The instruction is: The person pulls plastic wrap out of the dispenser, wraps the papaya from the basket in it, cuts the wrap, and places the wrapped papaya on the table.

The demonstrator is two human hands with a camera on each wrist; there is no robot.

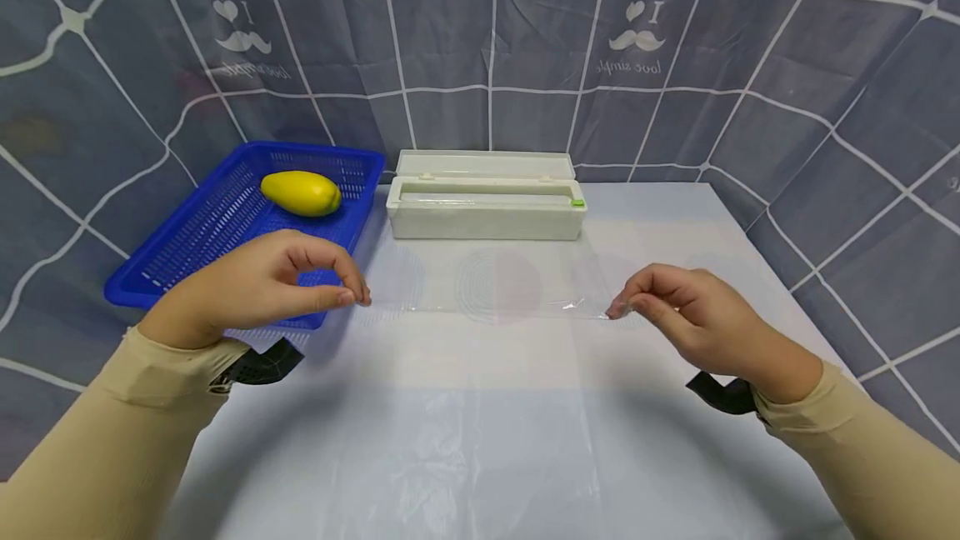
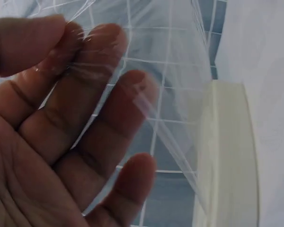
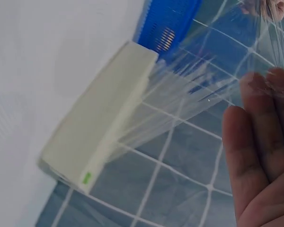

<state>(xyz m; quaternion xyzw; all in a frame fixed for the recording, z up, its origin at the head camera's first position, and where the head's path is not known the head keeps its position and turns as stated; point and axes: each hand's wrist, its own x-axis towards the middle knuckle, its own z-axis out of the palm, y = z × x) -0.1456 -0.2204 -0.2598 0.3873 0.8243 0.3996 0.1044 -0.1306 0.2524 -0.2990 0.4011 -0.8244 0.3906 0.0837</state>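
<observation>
A sheet of clear plastic wrap [image 1: 495, 298] stretches between both hands above the table, its near edge nearly level. Thumb and fingertips of the left hand [image 1: 277, 277] pinch its left corner. At the opposite corner the right hand [image 1: 693, 315] pinches the film the same way. The wrap runs back to a white dispenser box [image 1: 487, 219], whose lid [image 1: 483, 163] is raised. In the left wrist view the film [image 2: 165, 137] slants from the fingers to the box [image 2: 232, 156]. The right wrist view shows creased film [image 3: 189, 85] fanning out from the box [image 3: 99, 113].
A blue plastic basket [image 1: 161, 261] stands left of the box, partly behind the left hand. Inside it lies a yellow papaya-shaped fruit [image 1: 302, 193]. A white sheet covers the table [image 1: 465, 457]. Grey gridded curtain [image 1: 540, 40] closes off the back and sides.
</observation>
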